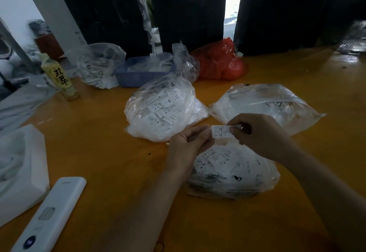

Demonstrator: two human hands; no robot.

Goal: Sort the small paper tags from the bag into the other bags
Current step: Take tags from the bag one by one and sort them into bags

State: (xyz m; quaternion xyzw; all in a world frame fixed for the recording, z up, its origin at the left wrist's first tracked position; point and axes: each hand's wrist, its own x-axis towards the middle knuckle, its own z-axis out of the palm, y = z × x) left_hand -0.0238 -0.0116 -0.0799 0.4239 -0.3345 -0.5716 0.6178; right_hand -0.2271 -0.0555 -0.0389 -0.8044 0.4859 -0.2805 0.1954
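Head view: both hands pinch one paper tag (222,131) over the near bag (233,170) of tags. Left hand (185,142) holds its left end with curled fingers, right hand (259,133) its right end. Two more clear bags behind, left one (160,111) full of tags, right one (267,105). Orange table (103,142), bottle (59,77), blue basket (138,71), red bag (219,63).

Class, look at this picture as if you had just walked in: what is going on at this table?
A person is sorting paper tags at an orange table. Both hands pinch one small tag, the left hand at its left end, the right hand at its right end, above the nearest clear bag of tags. Two more clear bags, one full of tags and one to the right, lie just beyond.
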